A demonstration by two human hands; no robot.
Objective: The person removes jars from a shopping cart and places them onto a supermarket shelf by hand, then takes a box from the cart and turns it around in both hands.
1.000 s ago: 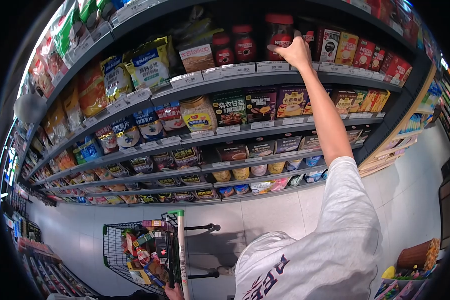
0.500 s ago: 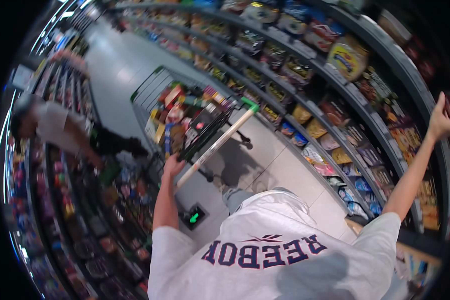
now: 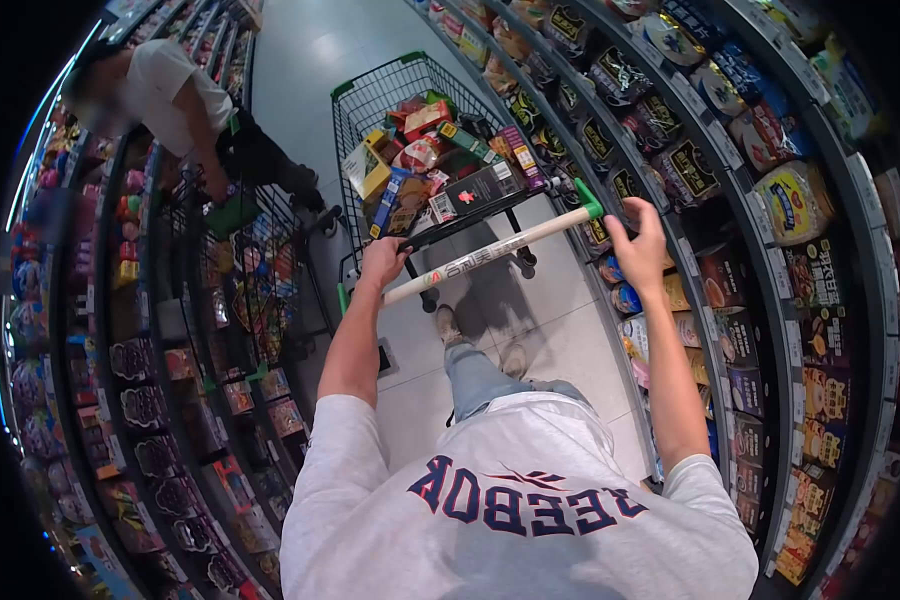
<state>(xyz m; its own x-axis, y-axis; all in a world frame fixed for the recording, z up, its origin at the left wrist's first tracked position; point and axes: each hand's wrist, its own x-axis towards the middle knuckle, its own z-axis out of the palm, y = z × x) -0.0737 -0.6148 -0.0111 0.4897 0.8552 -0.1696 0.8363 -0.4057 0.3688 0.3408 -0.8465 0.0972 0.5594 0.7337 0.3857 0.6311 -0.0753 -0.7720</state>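
Observation:
A wire shopping cart point(image 3: 410, 75) piled with packaged goods stands in front of me, its white handle point(image 3: 490, 252) capped in green. My left hand point(image 3: 383, 263) is closed on the cart near the handle's left end, fingertips by the black rear bar. Beside the right green cap, my right hand point(image 3: 642, 245) is raised with thumb and fingers apart, and nothing shows in it. Among the goods are a yellow box point(image 3: 367, 172), a dark box point(image 3: 477, 193) and a purple carton point(image 3: 522, 158).
Shelves of packaged food point(image 3: 670, 130) line the right side, close to my right arm. On the left, another person point(image 3: 175, 95) stands with a second cart point(image 3: 255, 235) beside more shelves point(image 3: 160, 420). Tiled floor point(image 3: 305, 55) runs ahead between the shelves.
My right hand has come from the right-hand shelf in towards the cart's handle, its fingers now apart. My left hand stays on the cart. The view has turned.

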